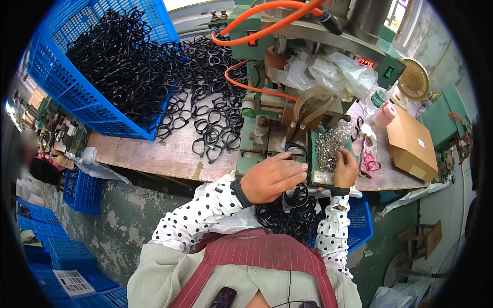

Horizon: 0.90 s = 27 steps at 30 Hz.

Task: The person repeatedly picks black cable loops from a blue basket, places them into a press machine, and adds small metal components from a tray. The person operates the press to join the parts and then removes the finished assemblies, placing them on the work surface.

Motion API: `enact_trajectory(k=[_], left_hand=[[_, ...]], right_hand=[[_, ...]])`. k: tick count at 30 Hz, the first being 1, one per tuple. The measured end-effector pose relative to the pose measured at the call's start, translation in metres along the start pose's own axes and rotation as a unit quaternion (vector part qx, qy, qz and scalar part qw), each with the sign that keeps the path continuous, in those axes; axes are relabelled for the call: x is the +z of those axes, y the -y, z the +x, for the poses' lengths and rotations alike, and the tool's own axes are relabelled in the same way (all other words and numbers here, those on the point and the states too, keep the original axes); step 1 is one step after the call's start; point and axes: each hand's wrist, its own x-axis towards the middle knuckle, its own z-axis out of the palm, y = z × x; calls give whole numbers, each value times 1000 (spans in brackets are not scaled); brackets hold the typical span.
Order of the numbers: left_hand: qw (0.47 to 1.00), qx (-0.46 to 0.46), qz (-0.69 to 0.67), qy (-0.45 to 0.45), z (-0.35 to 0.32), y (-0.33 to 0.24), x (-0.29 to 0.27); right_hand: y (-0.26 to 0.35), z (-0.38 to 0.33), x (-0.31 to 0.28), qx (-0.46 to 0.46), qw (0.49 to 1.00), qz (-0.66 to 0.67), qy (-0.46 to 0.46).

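Note:
My left hand [272,178] is at the front of a green machine [250,161], back upward and fingers pointing right. Its upper fingertips close on a looped black plastic piece [302,147] at the machine's fixture; the grip is partly hidden. My right hand [346,168] is pinched at the right edge of a tray [322,179] filled with small shiny metal parts [328,149]. Whatever lies between those fingertips is too small to make out. Below my hands, more black looped pieces [287,213] lie heaped close to my lap.
A large blue crate [72,97] overflows with black pieces onto the wooden table [123,154]. Orange hoses [267,6] and clear plastic bags [328,72] hang on the machine. Rightward are a cardboard box [411,143], a pink spool [386,114] and a fan [413,79].

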Motion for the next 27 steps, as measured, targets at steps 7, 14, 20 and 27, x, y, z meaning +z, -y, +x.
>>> enact_trajectory(k=[7,14,20,27], left_hand=[[932,-232,216,-178,-75,60,-21],[664,-633,396,26,-150,157,-34],[746,-529,404,-3,-160,165,-33],[842,-445,213,-216,-125,129,-46]], right_hand=[[-5,-6,2,-74,994,-71,-50],[-1,-10,4,-29,997,-71,1],[-6,-10,8,-128,984,-115,-51],[14,-6,5,-69,997,-42,-11]])
